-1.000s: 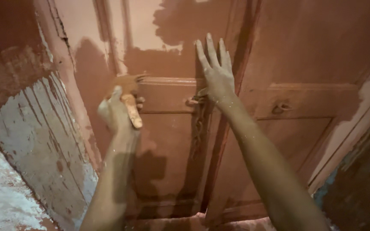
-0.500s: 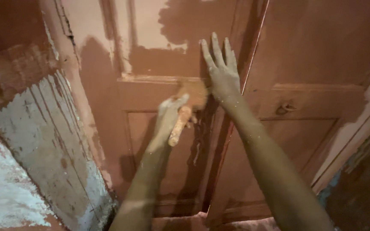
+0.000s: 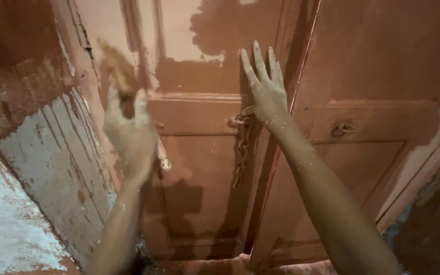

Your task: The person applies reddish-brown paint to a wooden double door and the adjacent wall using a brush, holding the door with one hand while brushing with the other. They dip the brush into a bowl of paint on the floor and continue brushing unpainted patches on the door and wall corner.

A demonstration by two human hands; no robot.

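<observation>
The left hand (image 3: 128, 130) is closed in a grip around the handle of a brush (image 3: 120, 76), whose head sticks up above the fist and is blurred, so its bristles and how much paint they carry cannot be made out; its head sits at the left edge of the door, just beside the frame (image 3: 90, 76). The right hand (image 3: 266, 89) holds nothing: its fingers are spread apart and pressed flat against the left leaf (image 3: 199, 168) near that leaf's right edge, just above the cross rail, as if bracing it. The step in hand looks like brushing reddish-brown paint onto the left leaf and its frame, with the other hand steadying the door. By the look of it the work is partly done: a pale, unpainted patch (image 3: 179, 30) shows in the upper panel toward the top edge of the left leaf, while the rail and lower panel below are already dark and wet-looking. The next stroke would call for bringing the brush head onto a bare area and keeping the bracing palm clear of fresh paint. Below the right hand a chain (image 3: 240, 150) hangs from a latch at the seam of the 2 leaves, touching the wood. The right leaf (image 3: 383, 76) is evenly coated and carries a small ring handle (image 3: 343, 129). To the left, the wall (image 3: 36, 168) is whitish and flaking, with paint smears.
</observation>
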